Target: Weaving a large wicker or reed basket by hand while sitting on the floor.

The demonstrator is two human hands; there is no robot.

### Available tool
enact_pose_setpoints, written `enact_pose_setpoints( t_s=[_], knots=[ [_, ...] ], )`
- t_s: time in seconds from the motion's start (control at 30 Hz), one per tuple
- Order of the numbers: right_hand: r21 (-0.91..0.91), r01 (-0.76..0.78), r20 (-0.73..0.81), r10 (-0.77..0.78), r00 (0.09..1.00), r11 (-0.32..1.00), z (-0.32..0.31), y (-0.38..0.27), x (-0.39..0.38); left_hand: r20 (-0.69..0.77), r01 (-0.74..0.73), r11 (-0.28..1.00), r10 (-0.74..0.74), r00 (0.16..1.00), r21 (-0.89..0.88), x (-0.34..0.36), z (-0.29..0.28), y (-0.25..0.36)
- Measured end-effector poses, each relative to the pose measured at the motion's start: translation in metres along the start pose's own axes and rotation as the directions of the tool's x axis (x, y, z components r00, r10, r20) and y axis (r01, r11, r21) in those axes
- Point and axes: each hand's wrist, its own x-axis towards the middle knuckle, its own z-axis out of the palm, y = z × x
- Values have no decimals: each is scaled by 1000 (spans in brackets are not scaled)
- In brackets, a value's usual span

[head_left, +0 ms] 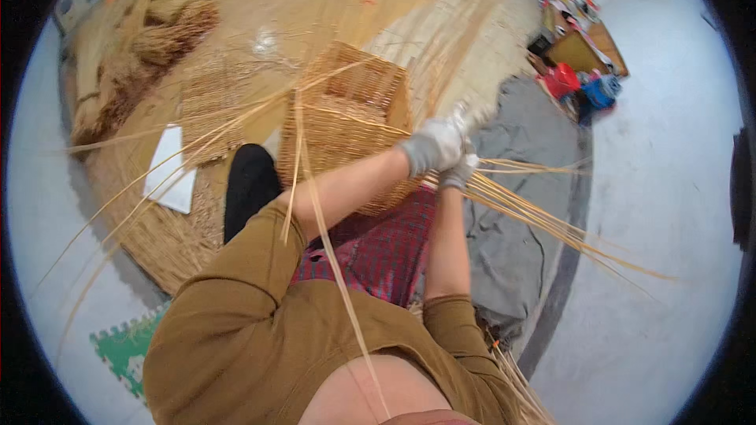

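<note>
A half-woven wicker basket (346, 138), straw-coloured and open at the top, lies before me against a red-and-blue checked cloth (386, 244) over my lap. My left hand (442, 142), in a pale work glove, reaches across to the basket's right corner; motion blurs its fingers. Just below it, my gloved right hand (459, 171) is closed on weaving strands (535, 212) that fan out to the right. More loose strands (213, 138) stick out from the basket's rim to the left and down towards me. Blurred strands (449, 47) rise beyond my left hand.
At far left lies a large bundle of straw (157, 47). Nearer are a woven panel (213, 106) and a white flat piece (172, 173). A grey cloth (512, 142) covers the floor on the right. Beyond stands a box of odds and ends (579, 55). A green foam mat (126, 354) shows lower left.
</note>
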Motion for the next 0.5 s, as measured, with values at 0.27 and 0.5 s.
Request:
enact_pose_setpoints(
  t_s=[0.27, 0.5],
  knots=[
    [26, -47, -150, 50, 987, 999, -38, -13, -24, -688, 202, 860, -498, 527, -468, -195, -77, -157],
    [698, 522, -348, -406, 845, 490, -58, -149, -106, -545, 234, 885, -436, 716, -402, -205, -122, -154]
  ],
)
